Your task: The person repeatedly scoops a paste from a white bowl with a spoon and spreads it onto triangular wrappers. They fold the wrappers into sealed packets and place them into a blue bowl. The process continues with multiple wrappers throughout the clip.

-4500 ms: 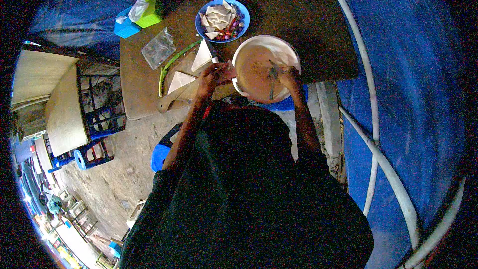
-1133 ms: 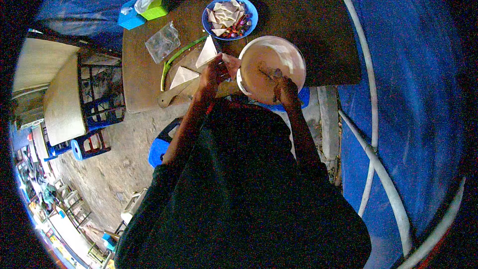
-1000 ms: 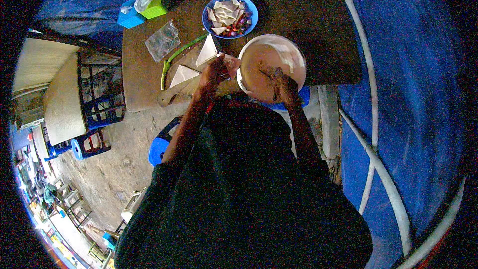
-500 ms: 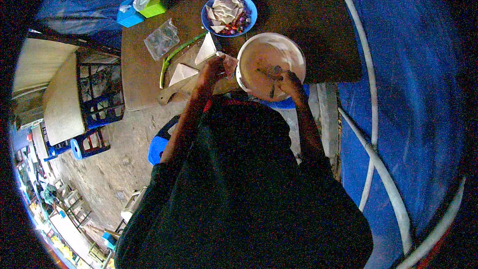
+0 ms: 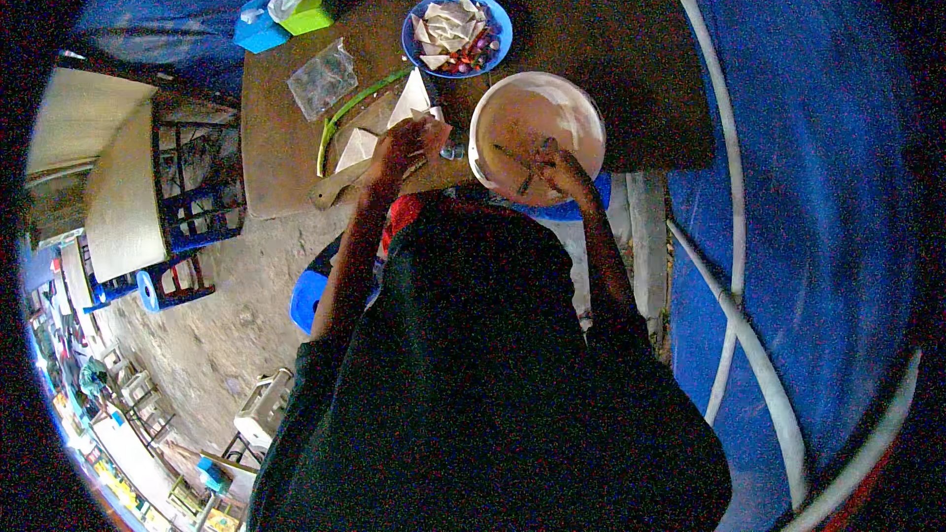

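Note:
My left hand [image 5: 398, 150] is over a wooden cutting board [image 5: 333, 187], fingers closed on a thin pinkish flat piece [image 5: 435, 137] of unclear kind. White folded triangles of wrapper lie beside it: one tall triangle [image 5: 411, 99] beyond the hand and another [image 5: 357, 149] to its left, partly covered. My right hand [image 5: 569, 180] reaches inside a round white tub [image 5: 480, 160] with a brownish-pink coating or mixture. Its fingers are closed together; dark thin shapes show beside them, and what they grip is unclear. A blue bowl [image 5: 408, 44] behind holds pale wrapper triangles and chopped red and purple pieces.
A long green stalk [image 5: 340, 113] curves along the board's left edge. Clear plastic [image 5: 323, 81] lies on the brown table [image 5: 631, 59], with blue and green tissue boxes [image 5: 286, 18] at the far left corner. Blue sheeting and a white pole [image 5: 724, 118] border the right.
My left hand has drawn left and slightly nearer with the pinkish piece, now covering part of the left triangle. The right hand remains in the tub, a little nearer to me.

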Action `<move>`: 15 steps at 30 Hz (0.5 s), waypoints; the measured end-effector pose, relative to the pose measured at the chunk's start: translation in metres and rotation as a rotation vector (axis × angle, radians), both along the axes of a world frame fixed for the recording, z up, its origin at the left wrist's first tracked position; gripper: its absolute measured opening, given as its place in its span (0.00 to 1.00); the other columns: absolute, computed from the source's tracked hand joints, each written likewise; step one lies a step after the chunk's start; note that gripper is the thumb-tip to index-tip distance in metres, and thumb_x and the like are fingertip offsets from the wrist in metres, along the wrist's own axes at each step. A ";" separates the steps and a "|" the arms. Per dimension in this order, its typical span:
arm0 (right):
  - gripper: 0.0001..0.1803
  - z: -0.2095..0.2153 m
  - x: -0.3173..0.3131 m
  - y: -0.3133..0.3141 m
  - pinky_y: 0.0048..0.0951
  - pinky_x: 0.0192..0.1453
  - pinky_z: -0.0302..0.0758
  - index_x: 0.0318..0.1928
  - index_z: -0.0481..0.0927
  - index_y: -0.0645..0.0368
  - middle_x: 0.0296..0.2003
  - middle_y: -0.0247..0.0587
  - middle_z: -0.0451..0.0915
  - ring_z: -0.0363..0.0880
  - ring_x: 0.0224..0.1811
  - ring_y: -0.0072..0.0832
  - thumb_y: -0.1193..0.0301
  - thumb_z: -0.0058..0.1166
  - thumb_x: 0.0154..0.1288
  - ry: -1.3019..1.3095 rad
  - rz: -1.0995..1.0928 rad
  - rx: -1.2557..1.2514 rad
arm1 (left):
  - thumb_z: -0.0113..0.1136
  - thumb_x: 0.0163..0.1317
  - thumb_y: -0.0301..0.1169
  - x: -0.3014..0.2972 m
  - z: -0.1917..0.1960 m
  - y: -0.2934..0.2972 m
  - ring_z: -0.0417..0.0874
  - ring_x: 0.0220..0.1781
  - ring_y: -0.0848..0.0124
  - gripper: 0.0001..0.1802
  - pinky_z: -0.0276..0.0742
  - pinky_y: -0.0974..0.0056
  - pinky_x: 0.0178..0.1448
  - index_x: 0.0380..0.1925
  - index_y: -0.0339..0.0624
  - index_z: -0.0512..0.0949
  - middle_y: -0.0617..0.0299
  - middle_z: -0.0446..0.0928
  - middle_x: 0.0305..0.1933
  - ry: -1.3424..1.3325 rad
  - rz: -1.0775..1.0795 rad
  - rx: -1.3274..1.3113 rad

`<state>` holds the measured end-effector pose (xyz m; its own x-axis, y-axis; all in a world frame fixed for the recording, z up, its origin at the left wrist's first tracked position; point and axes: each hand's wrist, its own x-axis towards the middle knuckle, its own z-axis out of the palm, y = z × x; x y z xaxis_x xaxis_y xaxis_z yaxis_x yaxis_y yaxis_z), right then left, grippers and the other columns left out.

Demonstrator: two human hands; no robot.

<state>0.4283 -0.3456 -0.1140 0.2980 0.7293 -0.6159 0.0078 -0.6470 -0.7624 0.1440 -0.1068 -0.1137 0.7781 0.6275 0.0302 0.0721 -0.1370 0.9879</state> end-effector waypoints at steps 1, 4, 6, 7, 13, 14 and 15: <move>0.08 0.014 -0.001 -0.001 0.23 0.17 0.62 0.34 0.78 0.59 0.16 0.29 0.71 0.65 0.14 0.17 0.67 0.52 0.60 -0.165 0.119 -0.029 | 0.50 0.62 0.38 -0.003 -0.001 -0.002 0.80 0.36 0.63 0.14 0.77 0.62 0.41 0.44 0.45 0.75 0.58 0.78 0.37 -0.040 -0.028 0.007; 0.14 0.061 -0.002 -0.006 0.21 0.18 0.63 0.44 0.79 0.59 0.19 0.29 0.73 0.65 0.16 0.15 0.66 0.53 0.61 -0.003 0.092 -0.001 | 0.49 0.63 0.45 -0.003 -0.002 -0.005 0.80 0.42 0.67 0.22 0.76 0.63 0.44 0.48 0.41 0.74 0.57 0.78 0.43 -0.202 -0.095 -0.224; 0.14 0.089 -0.008 -0.006 0.21 0.22 0.67 0.46 0.80 0.57 0.25 0.29 0.78 0.70 0.20 0.16 0.65 0.52 0.62 -0.040 0.041 0.039 | 0.49 0.63 0.48 0.010 -0.002 -0.006 0.80 0.43 0.68 0.25 0.76 0.63 0.46 0.49 0.38 0.74 0.56 0.78 0.46 -0.119 -0.149 -0.119; 0.15 0.101 -0.011 -0.005 0.20 0.24 0.70 0.47 0.81 0.56 0.28 0.30 0.80 0.73 0.22 0.16 0.65 0.52 0.63 -0.064 0.024 0.069 | 0.49 0.63 0.49 0.014 -0.002 -0.009 0.80 0.43 0.68 0.26 0.76 0.63 0.45 0.49 0.38 0.74 0.56 0.78 0.46 0.027 -0.157 -0.094; 0.21 0.148 -0.024 -0.003 0.18 0.22 0.64 0.56 0.74 0.56 0.31 0.31 0.78 0.66 0.20 0.15 0.66 0.52 0.63 0.101 0.004 0.189 | 0.46 0.62 0.56 0.046 0.017 -0.027 0.79 0.43 0.69 0.33 0.75 0.64 0.44 0.52 0.38 0.72 0.59 0.78 0.48 -0.040 -0.302 -0.141; 0.22 0.152 -0.025 -0.003 0.18 0.21 0.63 0.58 0.72 0.57 0.30 0.32 0.77 0.64 0.19 0.15 0.67 0.51 0.63 0.122 0.019 0.222 | 0.45 0.62 0.57 0.056 0.025 -0.029 0.79 0.44 0.69 0.34 0.75 0.64 0.44 0.53 0.39 0.72 0.59 0.78 0.48 -0.117 -0.353 -0.127; 0.22 0.155 -0.026 -0.003 0.18 0.21 0.63 0.58 0.72 0.56 0.30 0.32 0.77 0.63 0.19 0.15 0.67 0.51 0.64 0.120 0.017 0.210 | 0.44 0.62 0.58 0.059 0.035 -0.032 0.79 0.44 0.69 0.34 0.75 0.64 0.44 0.54 0.39 0.71 0.59 0.78 0.48 -0.148 -0.358 -0.184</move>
<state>0.4021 -0.3486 0.0413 0.2184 0.8493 -0.4806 -0.0820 -0.4748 -0.8763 0.2027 -0.1384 -0.0789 0.9434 0.3240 0.0705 -0.0922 0.0520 0.9944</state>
